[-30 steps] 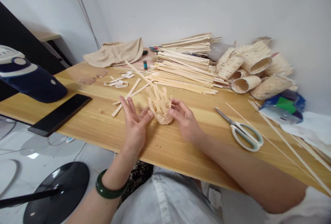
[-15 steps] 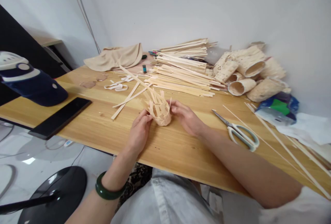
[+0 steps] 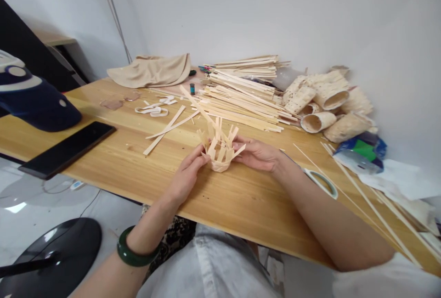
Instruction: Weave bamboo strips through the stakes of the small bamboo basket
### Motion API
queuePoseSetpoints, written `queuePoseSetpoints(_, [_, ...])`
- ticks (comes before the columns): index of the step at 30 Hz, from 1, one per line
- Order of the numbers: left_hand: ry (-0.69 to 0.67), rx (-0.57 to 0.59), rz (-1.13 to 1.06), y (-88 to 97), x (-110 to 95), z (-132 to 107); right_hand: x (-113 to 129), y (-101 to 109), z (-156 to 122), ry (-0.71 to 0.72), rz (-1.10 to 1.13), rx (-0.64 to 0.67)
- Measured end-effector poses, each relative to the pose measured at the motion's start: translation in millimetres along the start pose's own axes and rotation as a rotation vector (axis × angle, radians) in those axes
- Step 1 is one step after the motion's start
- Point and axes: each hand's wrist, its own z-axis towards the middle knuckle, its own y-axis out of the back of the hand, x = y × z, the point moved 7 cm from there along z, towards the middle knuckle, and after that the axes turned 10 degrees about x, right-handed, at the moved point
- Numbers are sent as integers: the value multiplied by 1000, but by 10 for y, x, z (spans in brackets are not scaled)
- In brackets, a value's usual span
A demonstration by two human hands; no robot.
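A small half-woven basket (image 3: pixel 221 165) of pale flat strips stands between my hands near the middle of the table, its loose strip ends fanning upward. One longer strip (image 3: pixel 197 103) leans from it toward the back left. My left hand (image 3: pixel 190 168) grips the basket's left side, thumb and fingers pinched at its wall. On the other side, my right hand (image 3: pixel 257 153) holds the right side, its fingers partly hidden behind the upright strips. A dark green bangle (image 3: pixel 136 250) sits on my left wrist.
Scissors (image 3: pixel 324 183) lie partly under my right forearm. Loose strips (image 3: pixel 163 130), a phone (image 3: pixel 69 149) and a dark blue bottle (image 3: pixel 37 100) are at left. Strip bundles (image 3: pixel 241 100), woven tubes (image 3: pixel 319 121), a thread spool (image 3: pixel 192 88) and beige cloth (image 3: pixel 151 69) fill the back.
The basket has turned and tilted, its open top now facing more toward me. My right hand has shifted its hold behind the strips. The whole view has swung slightly.
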Motion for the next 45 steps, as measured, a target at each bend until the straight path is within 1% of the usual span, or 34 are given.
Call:
queuePoseSetpoints(3, [41,35,-65,-4,33,17,6,-8,-12,-2,-29,-17])
queuePoseSetpoints(7, [42,89,-167,-61,-16,45,33,-85,-24,13,-48,-27])
queuePoseSetpoints(9, [48,93,-199,-97,-37,55,39,-94,-28,14,-47,-42])
queuePoseSetpoints(10, [44,64,-210,-95,-44,58,39,-81,-29,18,-42,-58])
queuePoseSetpoints(14, [-27,-179,-199,19,-61,31,4,-1,-14,48,-19,-132])
queuePoseSetpoints(15, [-41,-220,-186,42,-62,19,-9,8,-7,61,-18,-148])
queuePoseSetpoints(18, [-50,-268,-162,76,-55,-8,-43,-24,13,111,-22,-188])
queuePoseSetpoints(20, [-68,-301,-94,103,-84,-40,-58,-70,12,142,-30,-229])
queuePoseSetpoints(23, [-154,-354,179,113,-212,-118,-60,-119,-24,179,-66,-319])
queuePoseSetpoints(24, [-184,-344,272,86,-254,-139,-56,-128,-42,187,-86,-350])
queuePoseSetpoints(26, [-217,-255,388,-15,-291,-156,-58,-145,-70,180,-125,-390])
queuePoseSetpoints(28, [-206,-131,443,-133,-284,-152,-63,-156,-93,162,-150,-424])
queuePoseSetpoints(29, [-194,-93,462,-176,-282,-152,-60,-165,-102,162,-157,-436])
queuePoseSetpoints(30, [-181,-79,475,-200,-285,-153,-48,-179,-110,174,-169,-443])
queuePoseSetpoints(32, [-149,-88,435,-213,-295,-151,-7,-228,-123,223,-222,-438])
queuePoseSetpoints(35, [-78,-89,222,-217,-290,-139,91,-325,-188,366,-383,-439])
queuePoseSetpoints(37, [-30,-98,114,-215,-287,-135,159,-411,-258,479,-553,-432])
queuePoseSetpoints(40, [-22,-157,94,-170,-330,-139,213,-570,-325,612,-824,-342])
queuePoseSetpoints(42, [-46,-177,120,-139,-365,-134,216,-618,-321,632,-899,-276])
queuePoseSetpoints(45, [-58,-158,177,-121,-381,-108,218,-585,-263,588,-866,-247])
